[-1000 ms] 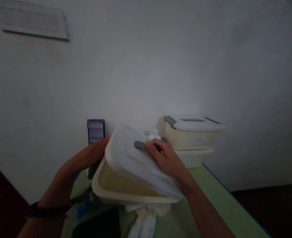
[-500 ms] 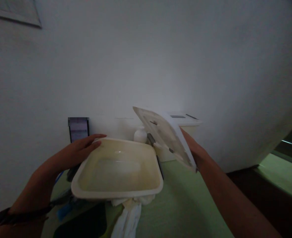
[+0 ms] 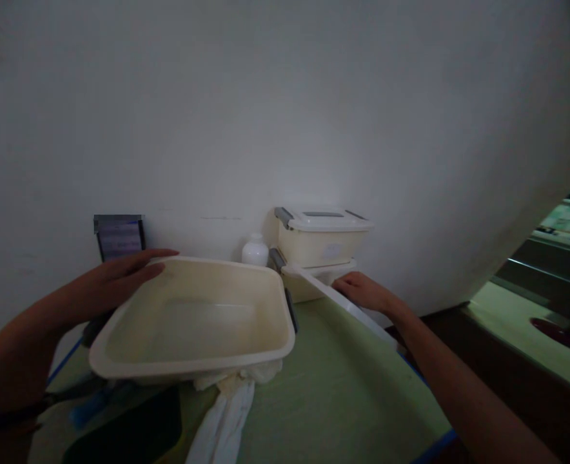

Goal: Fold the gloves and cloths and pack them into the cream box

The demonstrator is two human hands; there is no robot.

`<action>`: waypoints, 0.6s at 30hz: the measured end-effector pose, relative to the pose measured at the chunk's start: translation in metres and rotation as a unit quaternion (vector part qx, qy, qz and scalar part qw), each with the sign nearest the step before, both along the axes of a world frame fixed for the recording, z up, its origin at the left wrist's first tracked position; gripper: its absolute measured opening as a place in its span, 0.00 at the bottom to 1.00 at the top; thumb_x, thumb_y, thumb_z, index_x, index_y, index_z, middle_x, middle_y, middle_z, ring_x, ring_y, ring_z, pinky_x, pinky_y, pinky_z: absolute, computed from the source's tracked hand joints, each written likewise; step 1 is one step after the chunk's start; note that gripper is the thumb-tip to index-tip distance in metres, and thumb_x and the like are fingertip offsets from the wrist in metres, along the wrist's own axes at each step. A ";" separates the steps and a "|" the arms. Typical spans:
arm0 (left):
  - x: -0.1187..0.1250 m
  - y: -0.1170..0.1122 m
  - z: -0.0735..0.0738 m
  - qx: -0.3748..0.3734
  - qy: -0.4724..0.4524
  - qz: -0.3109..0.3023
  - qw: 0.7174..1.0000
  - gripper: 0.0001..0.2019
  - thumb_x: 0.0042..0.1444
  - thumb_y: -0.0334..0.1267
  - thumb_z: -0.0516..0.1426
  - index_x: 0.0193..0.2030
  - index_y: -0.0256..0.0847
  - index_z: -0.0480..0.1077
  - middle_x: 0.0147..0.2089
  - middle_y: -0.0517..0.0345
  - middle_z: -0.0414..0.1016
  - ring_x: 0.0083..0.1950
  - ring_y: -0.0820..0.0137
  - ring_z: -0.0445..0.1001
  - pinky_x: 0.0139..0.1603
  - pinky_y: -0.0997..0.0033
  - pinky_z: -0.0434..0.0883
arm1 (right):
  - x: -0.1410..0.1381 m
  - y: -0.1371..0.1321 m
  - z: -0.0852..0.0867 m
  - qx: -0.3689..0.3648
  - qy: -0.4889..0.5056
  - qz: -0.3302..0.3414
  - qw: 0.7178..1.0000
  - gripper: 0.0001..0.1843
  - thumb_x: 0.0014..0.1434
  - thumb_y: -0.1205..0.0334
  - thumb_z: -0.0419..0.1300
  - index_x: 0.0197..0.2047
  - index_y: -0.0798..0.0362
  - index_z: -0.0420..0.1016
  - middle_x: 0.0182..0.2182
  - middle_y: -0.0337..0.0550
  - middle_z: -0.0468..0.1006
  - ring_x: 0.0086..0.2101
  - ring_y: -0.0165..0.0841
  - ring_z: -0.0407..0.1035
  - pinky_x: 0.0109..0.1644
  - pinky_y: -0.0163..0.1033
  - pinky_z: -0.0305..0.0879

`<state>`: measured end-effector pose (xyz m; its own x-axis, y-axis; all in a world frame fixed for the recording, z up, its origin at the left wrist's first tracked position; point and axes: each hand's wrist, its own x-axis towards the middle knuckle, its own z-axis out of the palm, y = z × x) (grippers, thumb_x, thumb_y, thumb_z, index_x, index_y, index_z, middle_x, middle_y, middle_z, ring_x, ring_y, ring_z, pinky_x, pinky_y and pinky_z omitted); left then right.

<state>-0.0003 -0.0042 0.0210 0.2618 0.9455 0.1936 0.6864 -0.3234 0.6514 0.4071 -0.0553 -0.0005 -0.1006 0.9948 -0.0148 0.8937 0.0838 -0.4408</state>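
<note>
A cream plastic storage box (image 3: pixel 193 367) without its lid is tilted toward me, and no contents show in it. My left hand (image 3: pixel 125 277) grips its far left corner, the thumb over the rim and the fingers outside. To the right, my right hand (image 3: pixel 362 290) is closed on the white box lid (image 3: pixel 350 308), which is seen nearly edge-on and slants down to the right. The fingertips behind the lid are partly hidden. Under the near side of the box lies a crumpled white cloth (image 3: pixel 227 412).
Two stacked storage boxes (image 3: pixel 314 246) with grey clips stand against the wall, beside a round white jar (image 3: pixel 255 250). A phone-like screen (image 3: pixel 120 240) leans at the left. A dark flat object (image 3: pixel 130 428) and a blue item (image 3: pixel 89 409) lie on the green tabletop (image 3: pixel 324 393).
My right hand has lowered the lid and turned it edge-on, uncovering the stacked boxes. My left hand still holds the open box. The view has shifted somewhat to the right.
</note>
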 end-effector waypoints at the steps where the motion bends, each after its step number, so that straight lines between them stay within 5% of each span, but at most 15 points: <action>1: 0.001 -0.001 0.002 -0.004 -0.003 0.002 1.000 0.28 0.42 0.69 0.48 0.44 0.58 0.71 0.48 0.57 0.77 0.52 0.53 0.71 0.55 0.54 0.65 | 0.007 0.001 -0.007 -0.023 -0.019 -0.005 1.000 0.22 0.62 0.62 0.47 0.21 0.59 0.72 0.20 0.40 0.72 0.24 0.31 0.67 0.31 0.37 0.64; 4: 0.000 0.000 0.004 -0.021 -0.002 0.008 1.000 0.32 0.40 0.69 0.49 0.46 0.54 0.71 0.48 0.57 0.77 0.52 0.53 0.71 0.55 0.55 0.65 | 0.022 0.002 -0.022 -0.075 -0.069 -0.021 0.995 0.13 0.62 0.58 0.53 0.41 0.59 0.72 0.38 0.43 0.75 0.35 0.34 0.71 0.39 0.42 0.69; 6: -0.002 0.003 0.003 -0.029 0.005 0.013 0.999 0.33 0.44 0.65 0.49 0.50 0.46 0.69 0.52 0.55 0.74 0.55 0.54 0.69 0.59 0.57 0.62 | 0.027 0.001 -0.029 -0.098 -0.095 -0.024 0.990 0.16 0.61 0.57 0.56 0.50 0.56 0.68 0.47 0.45 0.71 0.42 0.37 0.70 0.43 0.46 0.69; 12: -0.012 0.012 -0.004 -0.053 -0.004 0.001 0.999 0.26 0.56 0.52 0.49 0.56 0.39 0.64 0.56 0.58 0.70 0.58 0.58 0.65 0.61 0.60 0.58 | 0.019 0.007 -0.046 -0.123 -0.162 -0.017 0.979 0.16 0.61 0.58 0.55 0.51 0.55 0.68 0.49 0.46 0.70 0.44 0.37 0.69 0.45 0.47 0.68; 18: -0.011 0.010 -0.005 -0.036 -0.033 0.011 0.999 0.26 0.52 0.56 0.52 0.53 0.44 0.67 0.51 0.61 0.74 0.55 0.56 0.68 0.59 0.58 0.62 | 0.000 0.009 -0.073 -0.094 -0.219 -0.029 0.971 0.16 0.62 0.58 0.55 0.51 0.54 0.67 0.49 0.47 0.70 0.44 0.36 0.69 0.46 0.47 0.68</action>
